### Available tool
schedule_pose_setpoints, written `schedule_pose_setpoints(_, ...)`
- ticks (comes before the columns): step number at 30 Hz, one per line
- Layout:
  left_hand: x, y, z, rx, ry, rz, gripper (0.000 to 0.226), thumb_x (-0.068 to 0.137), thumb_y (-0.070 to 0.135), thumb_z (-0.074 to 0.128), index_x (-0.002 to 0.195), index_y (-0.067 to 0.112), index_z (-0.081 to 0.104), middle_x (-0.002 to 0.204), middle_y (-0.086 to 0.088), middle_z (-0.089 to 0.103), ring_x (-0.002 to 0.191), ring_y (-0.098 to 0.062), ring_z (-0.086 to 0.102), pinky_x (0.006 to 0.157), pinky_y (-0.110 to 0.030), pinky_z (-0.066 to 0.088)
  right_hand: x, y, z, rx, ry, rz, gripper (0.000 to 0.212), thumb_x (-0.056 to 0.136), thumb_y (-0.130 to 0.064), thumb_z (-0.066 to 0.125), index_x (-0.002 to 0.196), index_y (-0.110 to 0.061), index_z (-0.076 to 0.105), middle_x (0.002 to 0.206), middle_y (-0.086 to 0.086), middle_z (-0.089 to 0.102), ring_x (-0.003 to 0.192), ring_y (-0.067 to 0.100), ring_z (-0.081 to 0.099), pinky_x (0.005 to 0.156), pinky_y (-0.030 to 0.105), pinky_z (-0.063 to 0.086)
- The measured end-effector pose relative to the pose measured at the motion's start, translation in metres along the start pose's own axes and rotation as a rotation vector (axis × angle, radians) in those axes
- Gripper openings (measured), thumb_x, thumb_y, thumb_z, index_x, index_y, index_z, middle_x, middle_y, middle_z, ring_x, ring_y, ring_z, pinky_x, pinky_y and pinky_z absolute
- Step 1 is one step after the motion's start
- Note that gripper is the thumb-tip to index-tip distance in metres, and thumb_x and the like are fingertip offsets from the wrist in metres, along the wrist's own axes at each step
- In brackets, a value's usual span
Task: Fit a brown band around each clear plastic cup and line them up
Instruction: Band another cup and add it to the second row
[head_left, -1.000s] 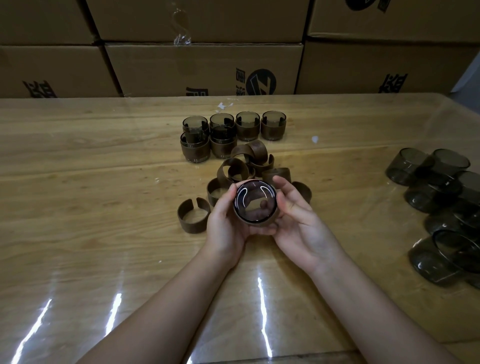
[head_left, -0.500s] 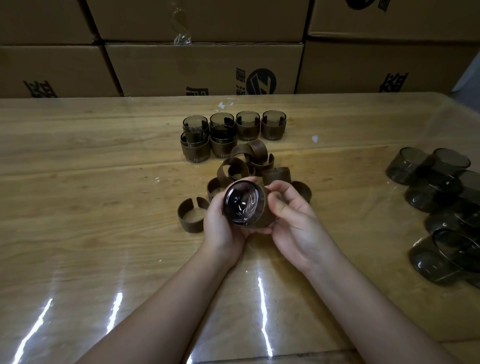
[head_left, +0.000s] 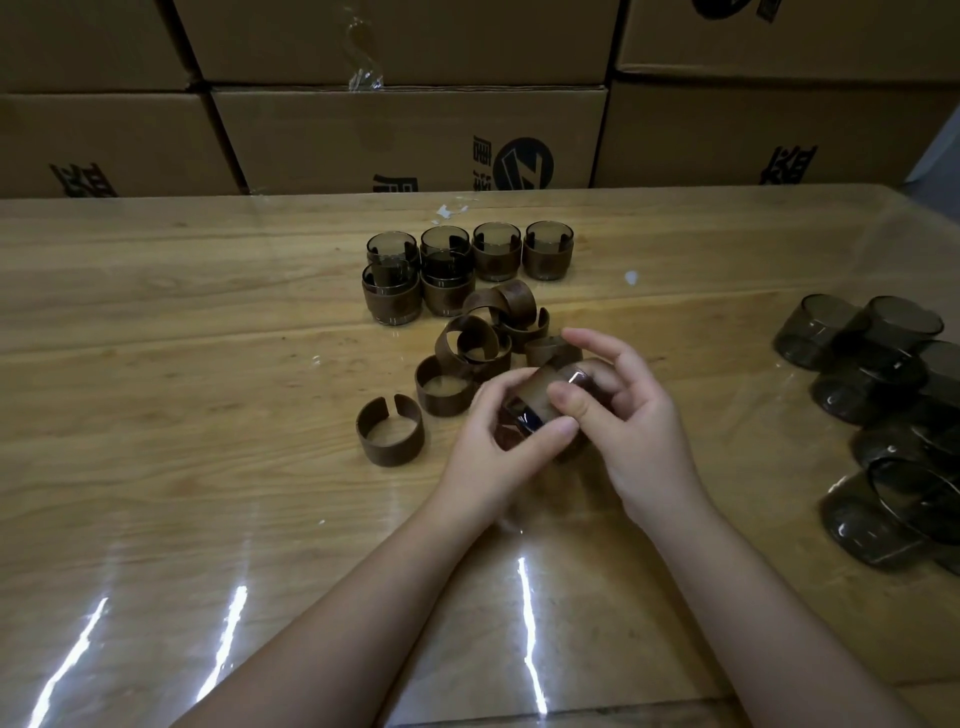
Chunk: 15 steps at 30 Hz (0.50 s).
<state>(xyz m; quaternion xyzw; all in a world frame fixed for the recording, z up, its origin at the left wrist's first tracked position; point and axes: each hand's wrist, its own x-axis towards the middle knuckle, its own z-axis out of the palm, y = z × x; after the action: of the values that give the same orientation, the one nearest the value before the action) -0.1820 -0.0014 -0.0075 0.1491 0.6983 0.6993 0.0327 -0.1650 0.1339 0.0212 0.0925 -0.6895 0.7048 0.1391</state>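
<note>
Both hands hold one clear smoky cup with a brown band (head_left: 540, 402) on its side just above the table. My left hand (head_left: 498, 447) grips it from the left, thumb across the front. My right hand (head_left: 631, 426) grips it from the right, with the upper fingers spread. Several banded cups (head_left: 470, 265) stand in two short rows further back. A pile of loose brown open bands (head_left: 488, 338) lies between those rows and my hands, and one separate band (head_left: 389, 428) sits to the left.
Several bare smoky cups (head_left: 878, 374) lie on their sides in a heap at the table's right edge. Stacked cardboard boxes (head_left: 410, 135) form a wall behind the wooden table (head_left: 182, 364), which has a glossy clear cover.
The cup faced me with its round end; now it is turned sideways. Both hands moved slightly right and shifted their grip, the right fingers spreading.
</note>
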Motion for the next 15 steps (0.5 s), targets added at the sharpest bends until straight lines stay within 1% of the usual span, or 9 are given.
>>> schedule_pose_setpoints(1,0.002,0.000,-0.001,-0.105,-0.022,-0.030,0.055,0.069,0.046,0.070,0.119,0.026,0.059,0.116,-0.011,0.064,0.101,-0.009,0.064,0.078,-0.022,0.051,0.000,0.001,0.001,-0.016,0.015,-0.026,0.037,0.082,-0.023,0.066,0.110,-0.047,0.062,0.093,-0.003,0.071,0.094,0.009,0.066,0.091,0.029,0.051)
schedule_pose_setpoints(2,0.003,0.000,-0.002,-0.238,-0.044,-0.076,0.056,0.076,0.042,0.067,0.124,0.014,0.058,0.117,-0.020,0.063,0.102,-0.020,0.064,0.080,-0.032,0.052,0.000,0.002,0.002,-0.028,0.028,-0.044,0.034,0.085,-0.024,0.063,0.113,-0.044,0.061,0.098,-0.006,0.071,0.101,0.009,0.065,0.096,0.031,0.048)
schedule_pose_setpoints(3,0.005,0.002,-0.004,-0.371,-0.053,-0.125,0.055,0.084,0.040,0.062,0.128,0.006,0.056,0.120,-0.025,0.061,0.104,-0.029,0.063,0.083,-0.041,0.051,0.000,0.003,0.002,-0.034,0.035,-0.046,0.033,0.086,-0.025,0.061,0.115,-0.041,0.058,0.104,-0.008,0.070,0.108,0.009,0.062,0.100,0.033,0.045)
schedule_pose_setpoints(4,0.006,0.003,-0.006,-0.484,-0.055,-0.163,0.055,0.089,0.040,0.055,0.130,0.004,0.053,0.123,-0.027,0.060,0.105,-0.032,0.063,0.086,-0.044,0.052,0.000,0.005,0.002,-0.029,0.034,-0.027,0.033,0.087,-0.027,0.060,0.117,-0.039,0.057,0.111,-0.009,0.067,0.113,0.008,0.059,0.101,0.033,0.044)
schedule_pose_setpoints(7,0.009,0.003,-0.012,-0.730,-0.032,-0.248,0.055,0.094,0.043,0.045,0.134,0.005,0.051,0.127,-0.023,0.061,0.114,-0.031,0.062,0.091,-0.037,0.054,0.001,0.010,0.005,0.015,-0.013,0.066,0.040,0.085,-0.032,0.065,0.123,-0.034,0.051,0.125,-0.008,0.059,0.116,-0.002,0.056,0.098,0.024,0.046)
schedule_pose_setpoints(9,0.010,0.002,-0.012,-0.775,-0.030,-0.270,0.054,0.096,0.044,0.042,0.133,0.007,0.052,0.130,-0.021,0.060,0.121,-0.033,0.058,0.096,-0.038,0.052,0.001,0.014,0.008,0.024,-0.046,0.104,0.048,0.080,-0.030,0.061,0.125,-0.033,0.048,0.130,-0.007,0.054,0.115,-0.009,0.053,0.098,0.018,0.044)
schedule_pose_setpoints(12,0.010,0.000,-0.011,-0.678,-0.035,-0.267,0.051,0.096,0.048,0.038,0.126,0.013,0.060,0.129,-0.018,0.062,0.123,-0.030,0.056,0.104,-0.043,0.045,0.000,0.017,0.010,0.033,-0.056,0.108,0.049,0.082,-0.028,0.059,0.128,-0.034,0.045,0.132,-0.012,0.050,0.117,-0.014,0.050,0.096,0.012,0.041)
schedule_pose_setpoints(13,0.010,0.000,-0.011,-0.642,-0.028,-0.268,0.052,0.096,0.048,0.037,0.126,0.013,0.060,0.129,-0.018,0.062,0.124,-0.030,0.056,0.106,-0.044,0.042,0.000,0.018,0.009,0.040,-0.058,0.114,0.049,0.081,-0.031,0.059,0.128,-0.036,0.045,0.133,-0.015,0.049,0.119,-0.014,0.048,0.098,0.012,0.041)
schedule_pose_setpoints(15,0.010,0.000,-0.012,-0.604,-0.020,-0.258,0.050,0.095,0.045,0.041,0.129,0.012,0.058,0.128,-0.017,0.062,0.123,-0.028,0.057,0.107,-0.043,0.041,0.000,0.019,0.007,0.059,-0.062,0.131,0.050,0.079,-0.037,0.059,0.127,-0.040,0.045,0.137,-0.014,0.049,0.126,-0.007,0.046,0.106,0.023,0.041)
